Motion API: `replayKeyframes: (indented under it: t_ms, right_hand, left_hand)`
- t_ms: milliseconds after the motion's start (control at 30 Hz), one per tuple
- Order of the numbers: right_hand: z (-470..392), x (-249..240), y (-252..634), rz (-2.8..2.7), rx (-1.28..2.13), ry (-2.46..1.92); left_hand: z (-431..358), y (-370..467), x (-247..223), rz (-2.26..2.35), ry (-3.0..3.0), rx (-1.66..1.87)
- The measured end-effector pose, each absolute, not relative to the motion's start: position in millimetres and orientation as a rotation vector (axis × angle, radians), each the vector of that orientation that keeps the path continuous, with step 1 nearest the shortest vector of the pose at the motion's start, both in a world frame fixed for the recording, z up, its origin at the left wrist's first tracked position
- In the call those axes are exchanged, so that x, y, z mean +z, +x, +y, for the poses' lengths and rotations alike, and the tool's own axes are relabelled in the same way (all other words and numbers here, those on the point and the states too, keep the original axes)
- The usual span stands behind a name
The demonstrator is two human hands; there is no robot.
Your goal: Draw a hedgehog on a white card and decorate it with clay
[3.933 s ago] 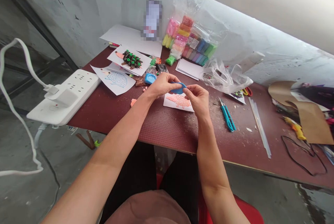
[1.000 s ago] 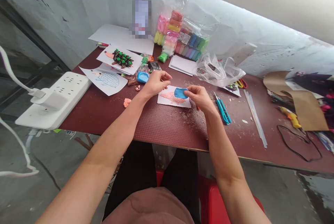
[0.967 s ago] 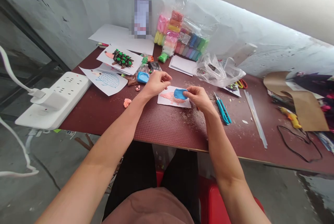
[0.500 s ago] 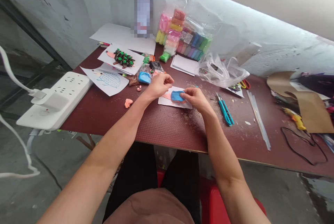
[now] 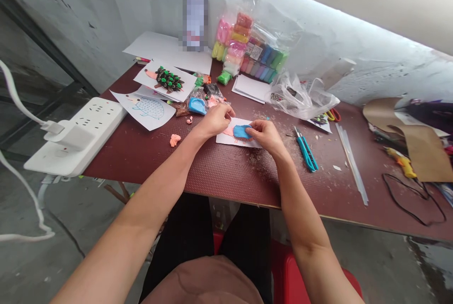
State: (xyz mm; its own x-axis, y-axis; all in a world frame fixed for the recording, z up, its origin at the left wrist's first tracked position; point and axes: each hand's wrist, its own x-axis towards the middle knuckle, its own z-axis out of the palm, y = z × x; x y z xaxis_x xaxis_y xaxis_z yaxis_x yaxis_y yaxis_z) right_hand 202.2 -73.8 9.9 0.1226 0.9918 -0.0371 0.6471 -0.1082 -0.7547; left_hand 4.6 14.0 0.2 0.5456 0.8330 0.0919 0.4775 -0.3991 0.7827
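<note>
A small white card (image 5: 226,139) lies on the table with a flat piece of blue clay (image 5: 242,131) and a patch of pink clay (image 5: 229,129) on it. Orange pen lines show along the lower edge of the blue piece. My right hand (image 5: 266,136) pinches the right edge of the blue clay between thumb and fingers. Over the card's upper left corner, my left hand (image 5: 217,120) has its fingers curled together near the pink clay; what is between them, if anything, is hidden.
Pink clay lumps (image 5: 174,140), an opened blue clay pack (image 5: 197,105) and hedgehog pictures (image 5: 150,108) lie left. Bagged clay (image 5: 265,56) stands behind. To the right are a teal utility knife (image 5: 306,150), glue sticks (image 5: 352,164) and a yellow glue gun (image 5: 403,162). A power strip (image 5: 76,139) sits left.
My left hand has come slightly lower and its fingers have drawn closer together. The right hand stays at the edge of the blue clay, which now looks flatter on the card.
</note>
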Motion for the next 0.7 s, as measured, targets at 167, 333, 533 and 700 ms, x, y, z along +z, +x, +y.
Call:
replayKeyframes:
  t_ms: [167,333,533,700]
  right_hand:
    - [-77,13,198,-1.630,0.603,-1.976]
    - [-79,15,193,-1.622,0.591,-1.986]
    - [-82,20,188,-1.618,0.471,-2.085]
    - [-85,16,188,-1.652,0.368,-2.095]
  left_hand:
    - [13,5,-3,1.051,2.119,0.576]
    - [12,5,-1,1.053,2.122,0.552]
    - [12,3,-2,1.027,2.139,0.537]
    - [11,4,-1,1.033,2.151,0.498]
